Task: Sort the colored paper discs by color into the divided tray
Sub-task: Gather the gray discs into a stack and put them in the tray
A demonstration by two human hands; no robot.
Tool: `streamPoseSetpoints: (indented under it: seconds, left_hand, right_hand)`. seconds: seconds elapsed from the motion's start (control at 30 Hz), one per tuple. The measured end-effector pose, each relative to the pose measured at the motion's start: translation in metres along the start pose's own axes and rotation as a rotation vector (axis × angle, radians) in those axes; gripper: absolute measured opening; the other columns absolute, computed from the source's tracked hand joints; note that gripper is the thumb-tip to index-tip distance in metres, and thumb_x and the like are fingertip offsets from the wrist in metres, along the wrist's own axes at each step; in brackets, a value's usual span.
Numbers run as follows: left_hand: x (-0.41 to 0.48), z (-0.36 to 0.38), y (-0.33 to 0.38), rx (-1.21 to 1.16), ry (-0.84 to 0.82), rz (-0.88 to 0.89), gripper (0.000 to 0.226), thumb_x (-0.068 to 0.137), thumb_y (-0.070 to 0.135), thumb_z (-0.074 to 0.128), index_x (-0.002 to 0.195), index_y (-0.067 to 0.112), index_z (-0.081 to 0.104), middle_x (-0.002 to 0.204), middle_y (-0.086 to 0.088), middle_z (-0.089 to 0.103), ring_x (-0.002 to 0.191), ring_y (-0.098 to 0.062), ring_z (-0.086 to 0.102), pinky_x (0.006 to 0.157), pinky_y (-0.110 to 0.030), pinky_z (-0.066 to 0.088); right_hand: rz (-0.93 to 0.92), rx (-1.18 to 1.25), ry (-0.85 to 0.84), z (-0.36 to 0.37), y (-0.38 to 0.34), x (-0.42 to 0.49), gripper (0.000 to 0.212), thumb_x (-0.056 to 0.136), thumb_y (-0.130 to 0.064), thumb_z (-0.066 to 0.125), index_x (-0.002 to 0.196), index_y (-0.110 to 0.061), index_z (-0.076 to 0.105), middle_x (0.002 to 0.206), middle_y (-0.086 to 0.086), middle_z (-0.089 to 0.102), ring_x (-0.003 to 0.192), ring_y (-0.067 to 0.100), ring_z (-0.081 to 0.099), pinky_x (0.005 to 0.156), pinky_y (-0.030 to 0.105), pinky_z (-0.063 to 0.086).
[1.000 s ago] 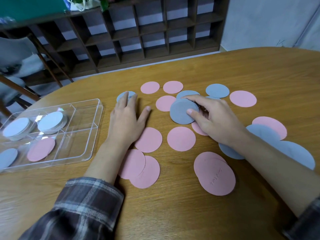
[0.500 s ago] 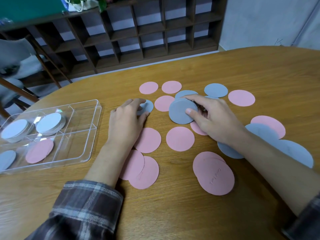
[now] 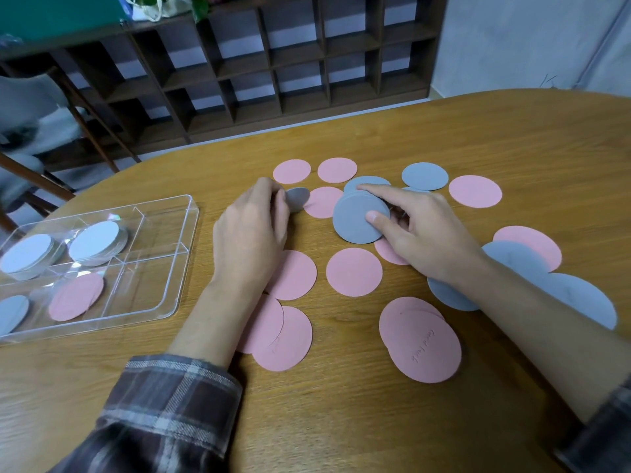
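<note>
While pink and grey discs [image 3: 354, 272] lie scattered on the table [image 3: 341, 421], the tray [image 3: 184, 254] sits left, partly filled. A grey stack [image 3: 355, 220] is pinched in the right hand [image 3: 423, 240]; the left hand [image 3: 251, 240] pinches a small grey disc [image 3: 297, 199]. Likely thin, light, bendy: lift by edges.

Pink discs [image 3: 354, 272], grey discs [image 3: 424, 176], plaid sleeve [image 3: 170, 401], clear tray [image 3: 186, 240].

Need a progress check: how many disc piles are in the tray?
4 in the tray: far-left blue pile, second blue pile right of it, near-left blue pile cut by the frame edge, pink pile beside it. More may lie out of frame.
</note>
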State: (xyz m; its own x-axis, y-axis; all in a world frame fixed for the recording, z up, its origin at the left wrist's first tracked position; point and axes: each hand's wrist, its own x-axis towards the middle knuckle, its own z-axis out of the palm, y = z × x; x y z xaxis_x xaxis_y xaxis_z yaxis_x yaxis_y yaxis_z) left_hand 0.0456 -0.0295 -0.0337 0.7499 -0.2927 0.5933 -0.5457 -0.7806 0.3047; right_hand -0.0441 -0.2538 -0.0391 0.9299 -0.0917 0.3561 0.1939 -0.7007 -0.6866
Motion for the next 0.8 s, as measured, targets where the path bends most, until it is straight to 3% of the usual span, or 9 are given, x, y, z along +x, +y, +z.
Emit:
streamPoseSetpoints:
  seconds: [0.1, 0.27, 0.33, 0.43, 0.53, 0.6, 0.7, 0.8]
  left_hand:
    - [-0.001, -0.001, 0.005, -0.062, 0.061, 0.021, 0.017, 0.106, 0.025, 0.05, 0.101, 0.013, 0.06, 0.089, -0.001, 0.067, 0.077, -0.027, 0.059, 0.062, -0.039, 0.045]
    - [-0.005, -0.001, 0.021, -0.372, 0.035, 0.003, 0.011, 0.104, 0.012, 0.055, 0.095, 0.01, 0.062, 0.076, 0.009, 0.06, 0.065, -0.002, 0.053, 0.065, -0.013, 0.037]
    - [-0.009, 0.003, 0.027, -0.429, -0.041, 0.01, 0.011, 0.104, 0.013, 0.056, 0.095, 0.01, 0.061, 0.072, 0.01, 0.06, 0.062, -0.003, 0.057, 0.063, -0.018, 0.041]
    - [-0.013, 0.009, 0.033, -0.5, -0.114, -0.015, 0.003, 0.099, 0.013, 0.058, 0.1, 0.013, 0.061, 0.079, 0.003, 0.066, 0.063, -0.018, 0.066, 0.062, -0.031, 0.05]
    - [-0.015, 0.009, 0.037, -0.516, -0.154, -0.067, 0.019, 0.091, 0.009, 0.067, 0.107, 0.017, 0.066, 0.081, 0.005, 0.068, 0.063, -0.015, 0.067, 0.061, -0.016, 0.048]
    - [-0.015, 0.009, 0.037, -0.49, -0.168, -0.066, 0.023, 0.091, 0.012, 0.071, 0.112, 0.021, 0.072, 0.081, 0.007, 0.07, 0.066, -0.012, 0.067, 0.063, -0.013, 0.048]
    - [-0.014, 0.011, 0.034, -0.446, -0.148, -0.038, 0.023, 0.094, 0.021, 0.073, 0.116, 0.023, 0.078, 0.085, 0.007, 0.072, 0.071, -0.008, 0.068, 0.071, -0.022, 0.052]
    - [-0.016, 0.014, 0.033, -0.411, -0.093, -0.006, 0.024, 0.094, 0.024, 0.075, 0.117, 0.019, 0.08, 0.087, 0.001, 0.072, 0.074, -0.013, 0.067, 0.076, -0.03, 0.054]
  right_hand:
    - [0.006, -0.003, 0.028, 0.001, 0.0, 0.0, 0.043, 0.101, -0.014, 0.061, 0.144, -0.017, 0.059, 0.085, -0.002, 0.069, 0.079, -0.003, 0.057, 0.069, 0.005, 0.039]
    - [0.008, 0.01, 0.054, 0.0, 0.0, 0.0, 0.043, 0.102, -0.012, 0.06, 0.145, -0.018, 0.058, 0.071, 0.017, 0.062, 0.073, 0.019, 0.053, 0.062, 0.007, 0.036]
    - [0.012, 0.017, 0.051, 0.0, -0.001, 0.0, 0.043, 0.102, -0.011, 0.058, 0.145, -0.019, 0.058, 0.07, 0.022, 0.06, 0.071, 0.023, 0.051, 0.059, 0.009, 0.036]
    - [0.02, 0.032, 0.027, -0.001, -0.004, 0.0, 0.042, 0.104, -0.011, 0.054, 0.146, -0.02, 0.057, 0.071, 0.019, 0.063, 0.07, 0.024, 0.051, 0.057, 0.016, 0.037]
    - [0.025, 0.059, 0.001, 0.001, -0.005, 0.0, 0.042, 0.107, -0.012, 0.047, 0.146, -0.024, 0.058, 0.07, 0.011, 0.065, 0.068, 0.026, 0.058, 0.066, 0.036, 0.048]
    - [0.035, 0.085, -0.013, 0.0, -0.006, 0.0, 0.044, 0.108, -0.01, 0.042, 0.145, -0.026, 0.058, 0.069, 0.012, 0.064, 0.07, 0.026, 0.06, 0.073, 0.044, 0.048]
    - [0.036, 0.092, -0.042, 0.0, -0.006, 0.0, 0.045, 0.109, -0.012, 0.038, 0.148, -0.027, 0.054, 0.074, 0.01, 0.065, 0.075, 0.02, 0.062, 0.077, 0.039, 0.049]
    - [0.003, 0.037, -0.076, 0.002, -0.011, -0.002, 0.045, 0.11, -0.023, 0.043, 0.154, -0.022, 0.047, 0.075, 0.0, 0.059, 0.072, 0.018, 0.061, 0.066, 0.026, 0.046]
